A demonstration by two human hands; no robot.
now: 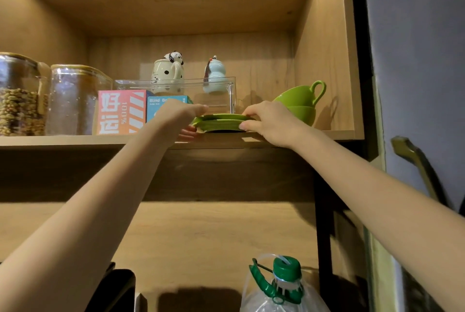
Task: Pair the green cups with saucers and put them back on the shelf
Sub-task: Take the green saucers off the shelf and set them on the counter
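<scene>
shelf (75,141): wood board in a lit wood cabinet, light strip along the top
saucers (221,121): two green, stacked at shelf front edge, centre
left hand (180,116): gripping saucers' left rim, thumb on top, fingers beneath
right hand (266,122): pinching saucers' right rim
green cups (299,104): two, nested, just right of saucers
clear bin (176,90): behind saucers
jars (45,100): far left of saucers
wall (415,59): grey, right of cabinet

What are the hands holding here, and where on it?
Both hold the stacked green saucers at the shelf's front edge: left hand at the left rim, right hand pinching the right rim.
</scene>
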